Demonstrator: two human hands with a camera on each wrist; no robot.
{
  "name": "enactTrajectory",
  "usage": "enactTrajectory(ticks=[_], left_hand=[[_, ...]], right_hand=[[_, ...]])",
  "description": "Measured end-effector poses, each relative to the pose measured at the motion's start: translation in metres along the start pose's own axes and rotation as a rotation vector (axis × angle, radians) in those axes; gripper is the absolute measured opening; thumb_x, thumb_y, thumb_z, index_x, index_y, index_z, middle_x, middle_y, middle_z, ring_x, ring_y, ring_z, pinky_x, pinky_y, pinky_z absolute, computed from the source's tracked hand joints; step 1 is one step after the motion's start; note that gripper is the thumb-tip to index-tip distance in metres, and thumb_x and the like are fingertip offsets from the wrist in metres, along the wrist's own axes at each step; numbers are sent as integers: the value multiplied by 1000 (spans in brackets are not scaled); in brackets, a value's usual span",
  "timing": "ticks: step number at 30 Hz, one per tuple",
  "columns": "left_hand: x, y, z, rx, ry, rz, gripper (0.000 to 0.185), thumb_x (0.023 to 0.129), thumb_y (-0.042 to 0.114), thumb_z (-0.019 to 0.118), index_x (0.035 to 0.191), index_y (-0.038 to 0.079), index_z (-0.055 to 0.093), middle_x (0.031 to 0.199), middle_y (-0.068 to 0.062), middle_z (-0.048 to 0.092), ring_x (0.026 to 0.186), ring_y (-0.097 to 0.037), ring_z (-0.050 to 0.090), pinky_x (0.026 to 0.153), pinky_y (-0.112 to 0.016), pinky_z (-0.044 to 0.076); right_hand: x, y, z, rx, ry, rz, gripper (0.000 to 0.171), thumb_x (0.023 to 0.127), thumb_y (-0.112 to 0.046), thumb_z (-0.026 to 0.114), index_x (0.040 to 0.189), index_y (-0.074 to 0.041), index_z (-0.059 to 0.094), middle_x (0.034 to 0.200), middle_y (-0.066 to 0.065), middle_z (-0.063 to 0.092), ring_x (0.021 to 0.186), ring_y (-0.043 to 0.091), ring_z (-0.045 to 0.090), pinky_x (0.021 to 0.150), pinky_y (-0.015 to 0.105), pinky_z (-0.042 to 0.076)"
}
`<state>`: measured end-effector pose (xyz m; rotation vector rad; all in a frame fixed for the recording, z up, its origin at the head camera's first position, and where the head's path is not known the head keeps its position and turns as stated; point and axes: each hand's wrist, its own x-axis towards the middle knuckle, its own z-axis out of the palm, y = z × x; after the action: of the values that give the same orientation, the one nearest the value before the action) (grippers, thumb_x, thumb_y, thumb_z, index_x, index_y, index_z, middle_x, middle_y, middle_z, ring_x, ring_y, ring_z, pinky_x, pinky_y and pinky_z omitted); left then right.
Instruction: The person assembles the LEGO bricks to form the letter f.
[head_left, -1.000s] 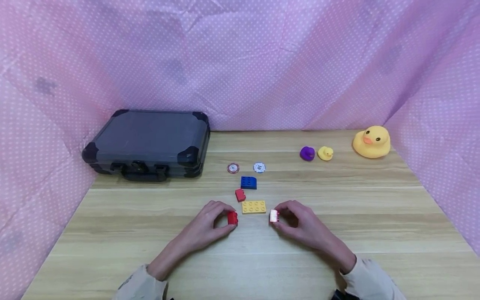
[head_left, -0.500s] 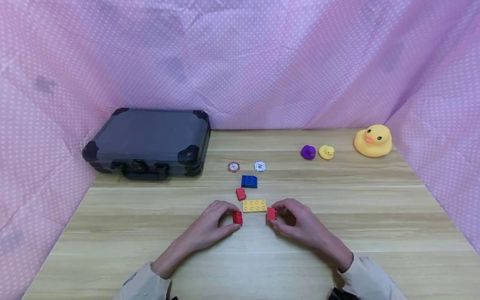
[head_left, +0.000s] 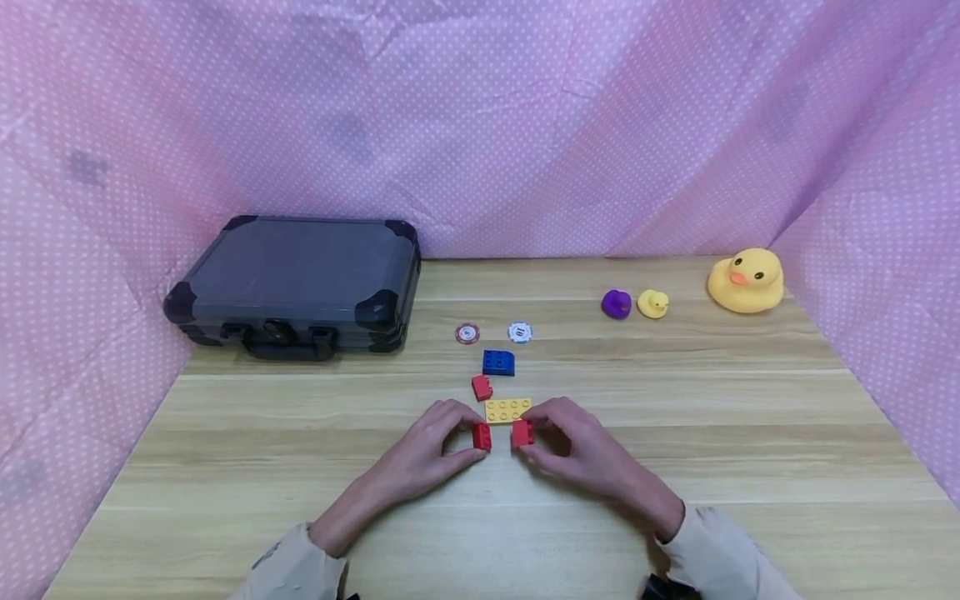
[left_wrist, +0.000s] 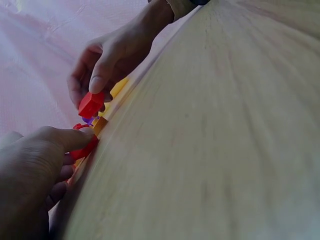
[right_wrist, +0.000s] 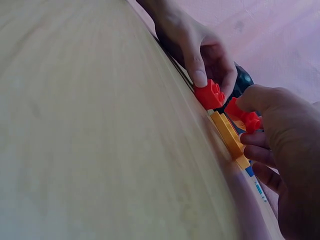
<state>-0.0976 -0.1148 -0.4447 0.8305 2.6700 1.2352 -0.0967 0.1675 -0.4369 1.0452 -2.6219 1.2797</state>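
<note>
My left hand (head_left: pixel 442 437) pinches a small red brick (head_left: pixel 482 437) just above the wooden table (head_left: pixel 525 533). My right hand (head_left: pixel 564 442) pinches a second red brick (head_left: pixel 522 433), a few centimetres to the right of the first. Both bricks hover in front of a flat yellow brick (head_left: pixel 507 409) lying on the table. In the left wrist view the right hand's red brick (left_wrist: pixel 90 104) shows under its thumb, and my left hand's brick (left_wrist: pixel 84 148) is mostly hidden. The right wrist view shows the left hand's brick (right_wrist: pixel 210 95), the right hand's brick (right_wrist: pixel 243 115) and the yellow brick (right_wrist: pixel 227 134).
A loose red brick (head_left: pixel 482 387) and a blue brick (head_left: pixel 498 362) lie behind the yellow one, then two poker chips (head_left: pixel 467 334). A dark case (head_left: pixel 296 283) stands at the back left. A purple duck (head_left: pixel 616 304), a small yellow duck (head_left: pixel 652 303) and a big yellow duck (head_left: pixel 746 282) sit at the back right.
Both hands have moved inward, bringing the two red bricks closer together in front of the yellow brick. The right hand's brick has turned from its pale underside to its red face.
</note>
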Motion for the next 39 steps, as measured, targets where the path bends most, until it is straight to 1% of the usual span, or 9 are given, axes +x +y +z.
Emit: enactTrajectory(ticks=[4, 10, 14, 19, 30, 34, 39], left_hand=[[0, 0, 1, 3, -1, 5, 33, 92, 25, 81, 122, 24, 67, 116, 16, 60, 108, -7, 52, 94, -34, 50], [3, 3, 3, 12, -31, 4, 34, 93, 26, 80, 125, 23, 66, 116, 16, 61, 109, -7, 52, 95, -33, 50], [5, 4, 5, 22, -43, 7, 34, 94, 25, 79, 125, 22, 66, 116, 14, 61, 110, -8, 52, 95, -34, 50], [6, 4, 6, 30, -40, 13, 33, 94, 24, 79, 125, 22, 66, 115, 14, 61, 108, -8, 51, 93, -33, 50], [7, 3, 6, 20, -37, 12, 36, 92, 23, 82, 125, 22, 66, 118, 14, 62, 111, -8, 51, 95, -33, 50], [7, 3, 6, 16, -32, 19, 36, 92, 22, 82, 124, 22, 66, 117, 14, 62, 110, -8, 51, 95, -33, 50], [7, 3, 7, 15, -32, 21, 35, 92, 22, 82, 123, 22, 67, 117, 13, 62, 110, -9, 51, 94, -33, 50]], right_hand=[[2, -1, 3, 2, 2, -28, 38, 89, -15, 84, 123, -14, 67, 116, -7, 66, 107, 12, 61, 92, 35, 54], [5, -2, 6, -5, 1, -44, 39, 89, -16, 83, 124, -13, 67, 116, -7, 66, 107, 11, 61, 92, 35, 54], [7, -2, 8, -13, -5, -60, 38, 90, -17, 83, 124, -15, 67, 116, -8, 66, 106, 11, 61, 91, 35, 54], [10, -3, 10, -36, -3, -87, 37, 90, -18, 83, 124, -16, 68, 115, -8, 66, 106, 11, 60, 91, 35, 54], [15, -8, 16, -74, 6, -134, 37, 89, -22, 84, 123, -15, 69, 117, -6, 66, 106, 13, 60, 90, 34, 54], [17, -9, 19, -97, 17, -136, 37, 90, -24, 84, 122, -15, 69, 117, -6, 65, 105, 12, 60, 90, 32, 54], [18, -9, 20, -81, 27, -125, 37, 89, -23, 84, 121, -14, 69, 116, -5, 67, 105, 12, 61, 89, 32, 55]])
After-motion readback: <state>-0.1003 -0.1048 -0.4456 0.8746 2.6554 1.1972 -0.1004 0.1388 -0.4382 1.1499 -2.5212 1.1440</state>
